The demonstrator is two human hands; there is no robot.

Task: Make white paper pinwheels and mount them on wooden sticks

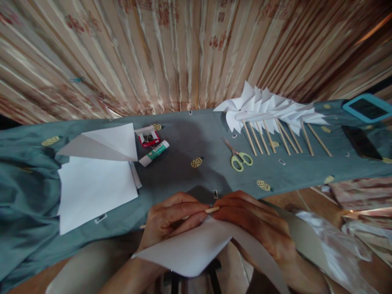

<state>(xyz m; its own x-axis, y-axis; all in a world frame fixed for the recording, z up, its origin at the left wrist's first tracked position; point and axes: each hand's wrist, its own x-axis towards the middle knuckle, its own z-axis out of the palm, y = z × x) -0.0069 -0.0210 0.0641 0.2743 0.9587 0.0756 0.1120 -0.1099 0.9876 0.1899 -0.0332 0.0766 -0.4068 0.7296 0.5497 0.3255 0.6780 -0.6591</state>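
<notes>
My left hand (176, 216) is closed around a thin wooden stick (212, 210), whose light end pokes out between my two hands; its other end shows past my left wrist. With its fingers bent together, my right hand (252, 222) pinches a white paper pinwheel (190, 250) at the stick's end. The pinwheel's curved blades hang down below both hands, above my lap. What lies right between the fingertips is hidden.
On the cloth-covered table (171, 179) lie white paper sheets (98, 192), a folded sheet (107, 143), a small red box of metal pins (149, 139), a glue stick (154, 153), green-handled scissors (240, 159), several finished pinwheels (269, 108), a phone (361, 142) and a blue-framed tablet (369, 108).
</notes>
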